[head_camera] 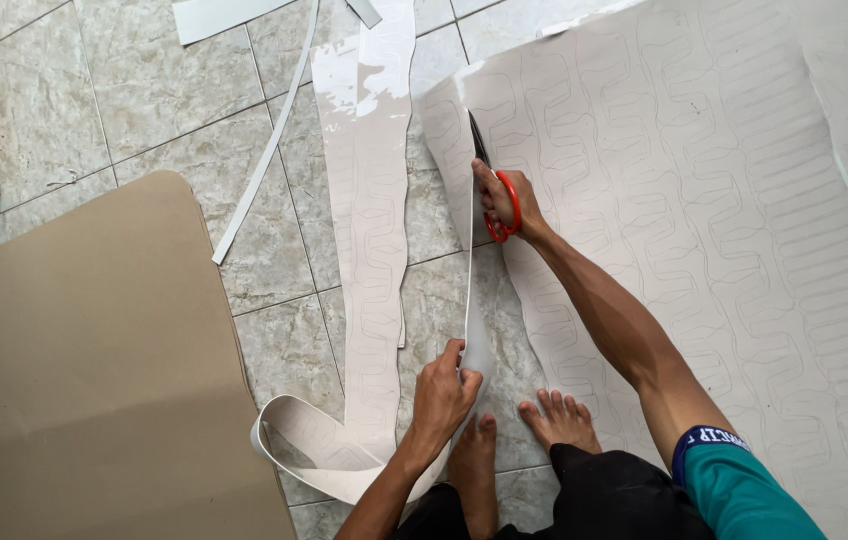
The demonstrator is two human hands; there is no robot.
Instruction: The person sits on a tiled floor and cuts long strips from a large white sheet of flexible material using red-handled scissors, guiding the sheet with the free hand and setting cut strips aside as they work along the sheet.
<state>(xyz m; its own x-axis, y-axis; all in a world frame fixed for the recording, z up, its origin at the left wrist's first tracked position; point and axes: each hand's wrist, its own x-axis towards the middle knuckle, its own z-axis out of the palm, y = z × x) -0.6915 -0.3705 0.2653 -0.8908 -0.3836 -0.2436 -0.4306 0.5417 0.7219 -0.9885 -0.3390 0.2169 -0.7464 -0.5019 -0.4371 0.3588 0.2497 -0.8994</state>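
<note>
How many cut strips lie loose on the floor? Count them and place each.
3. A wide patterned strip runs down the middle and curls near the left hand; a thin white strip lies left of it; a short piece sits at the top edge. Others may lie outside view.

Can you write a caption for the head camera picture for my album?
Right hand cuts the patterned sheet with red-handled scissors while left hand holds the cut strip.

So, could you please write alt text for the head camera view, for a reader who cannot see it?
A person's right hand cuts a large pale sheet printed with wavy outlines using orange-handled scissors, while the left hand holds the cut strip above a grey tiled floor.
</note>
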